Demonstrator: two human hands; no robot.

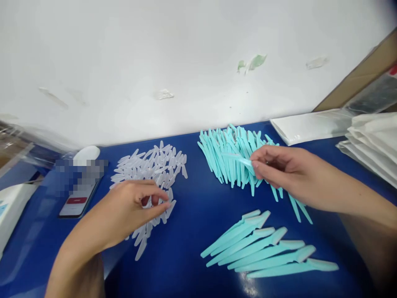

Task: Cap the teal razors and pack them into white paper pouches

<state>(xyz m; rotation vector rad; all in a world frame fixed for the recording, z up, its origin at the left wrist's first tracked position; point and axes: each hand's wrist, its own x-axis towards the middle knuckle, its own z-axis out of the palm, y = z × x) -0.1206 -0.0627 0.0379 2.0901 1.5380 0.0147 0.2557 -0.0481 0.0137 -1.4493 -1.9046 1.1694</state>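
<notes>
My right hand [283, 169] pinches a teal eyebrow razor [245, 160] between thumb and fingers, its blade end toward the left. Behind it lies a large heap of teal razors [223, 161]. My left hand [142, 207] is closed, thumb and forefinger tips together, above a pile of translucent blade caps [155, 161]. Whether a cap sits in its fingertips I cannot make out. Close to me on the right, several razors with covered-looking heads [260, 252] lie side by side in a slanted row.
All this lies on a blue tabletop [186, 240] against a white wall. At the left are a phone [74, 203], a white rounded object [87, 155] and a white device [15, 207]. White plastic bags [372, 140] and a cardboard box [356, 74] stand at the right.
</notes>
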